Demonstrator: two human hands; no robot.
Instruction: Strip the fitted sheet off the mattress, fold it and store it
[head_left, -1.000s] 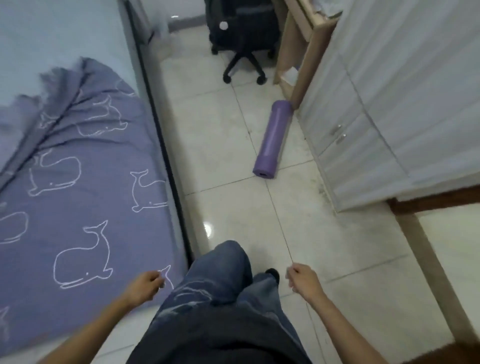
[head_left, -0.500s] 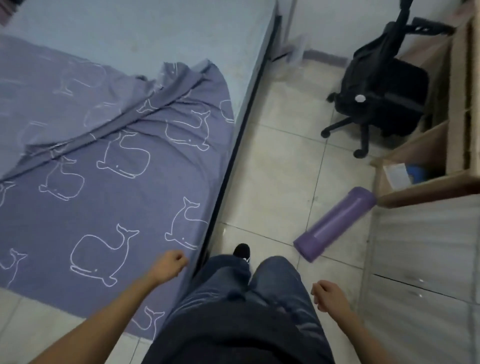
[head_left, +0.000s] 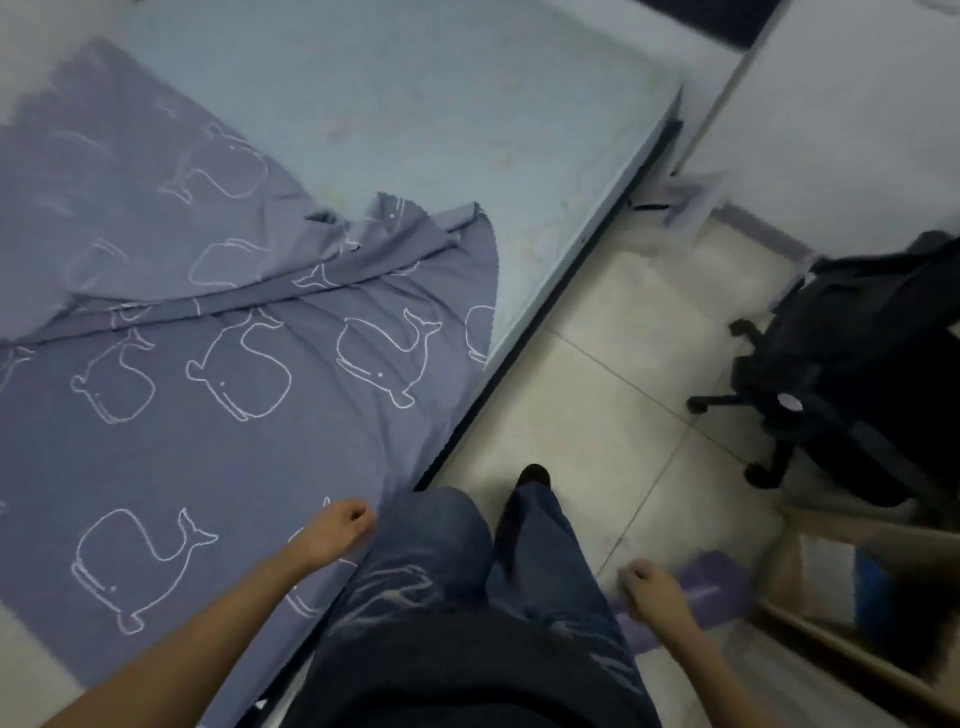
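Note:
The purple fitted sheet (head_left: 218, 415) with white whale outlines covers the near half of the mattress (head_left: 467, 104), its far edge bunched and folded back, leaving pale blue mattress bare beyond. My left hand (head_left: 340, 527) hangs over the sheet at the bed's near edge, fingers curled, holding nothing. My right hand (head_left: 652, 584) hangs over the floor beside my leg, fingers loosely curled and holding nothing.
I stand on pale floor tiles (head_left: 597, 389) beside the bed. A black office chair (head_left: 852, 374) is at the right. A rolled purple mat (head_left: 711, 592) lies on the floor by my right hand, next to a wooden shelf unit (head_left: 841, 597).
My view has swung left toward the bed, bringing more bare mattress into sight. Both hands stay hanging at my sides, holding nothing.

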